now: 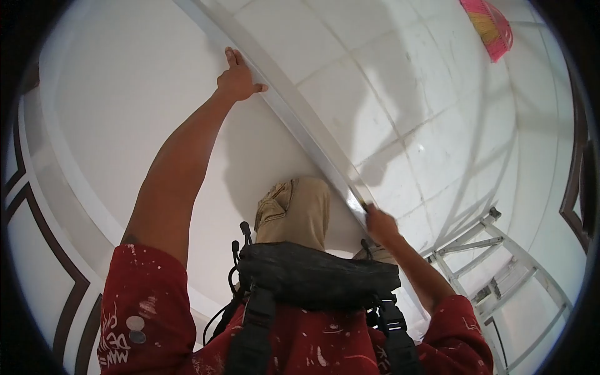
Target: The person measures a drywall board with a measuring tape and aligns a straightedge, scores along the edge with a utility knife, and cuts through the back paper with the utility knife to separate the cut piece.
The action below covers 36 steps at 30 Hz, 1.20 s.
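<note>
A long straight metal bar (pixel 300 133) lies diagonally along the edge of a large smooth white sheet (pixel 125 100). My left hand (pixel 237 81) presses on the bar at its upper part, the fingers stretched out and the thumb reaching across the metal. Farther down, my right hand (pixel 381 226) is closed at the bar's lower end. A small tool with a dark and yellow end (pixel 364 204) pokes out of its fingers; its kind is too small and hidden to tell. My knee in tan trousers (pixel 294 209) is on the sheet, left of the bar.
Pale floor tiles (pixel 381 112) extend to the right of the bar. A metal stepladder (pixel 500 275) stands at the lower right. A pink and yellow broom head (pixel 490 28) is at the upper right. White panels with dark brown trim (pixel 78 275) are at the left.
</note>
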Tool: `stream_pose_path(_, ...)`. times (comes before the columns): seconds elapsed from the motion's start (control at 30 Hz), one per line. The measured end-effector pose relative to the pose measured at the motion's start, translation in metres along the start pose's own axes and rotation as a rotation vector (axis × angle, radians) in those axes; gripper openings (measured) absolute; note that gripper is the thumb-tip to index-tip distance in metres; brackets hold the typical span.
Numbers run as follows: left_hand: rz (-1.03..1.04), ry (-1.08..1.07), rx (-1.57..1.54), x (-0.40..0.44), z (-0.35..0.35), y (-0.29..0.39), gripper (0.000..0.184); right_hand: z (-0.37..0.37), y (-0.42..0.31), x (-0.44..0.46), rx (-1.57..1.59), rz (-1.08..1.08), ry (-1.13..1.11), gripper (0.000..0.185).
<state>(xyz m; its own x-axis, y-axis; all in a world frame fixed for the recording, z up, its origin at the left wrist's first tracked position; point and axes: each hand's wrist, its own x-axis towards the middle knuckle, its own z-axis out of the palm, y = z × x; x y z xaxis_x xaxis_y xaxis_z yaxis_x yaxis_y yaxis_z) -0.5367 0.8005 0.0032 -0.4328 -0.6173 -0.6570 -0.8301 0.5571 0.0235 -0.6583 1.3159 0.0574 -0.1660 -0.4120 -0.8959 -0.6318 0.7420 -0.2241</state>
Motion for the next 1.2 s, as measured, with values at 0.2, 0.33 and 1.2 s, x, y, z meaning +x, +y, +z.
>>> stream_pose_path(0.2, 0.052, 0.057, 0.016, 0.007, 0.011, -0.005, 0.136, 0.028, 0.061, -0.058, -0.034, 0.217, -0.042, 0.036)
stream_pose_path(0.33, 0.028, -0.001, 0.004, 0.005, -0.003, 0.001, 0.136, -0.056, -0.080, 0.051, 0.159, -0.075, 0.251, 0.032)
stream_pose_path(1.2, 0.055, 0.099, 0.160, 0.022, 0.012, -0.015, 0.131, -0.075, -0.142, 0.103, 0.035, -0.206, 0.234, 0.028)
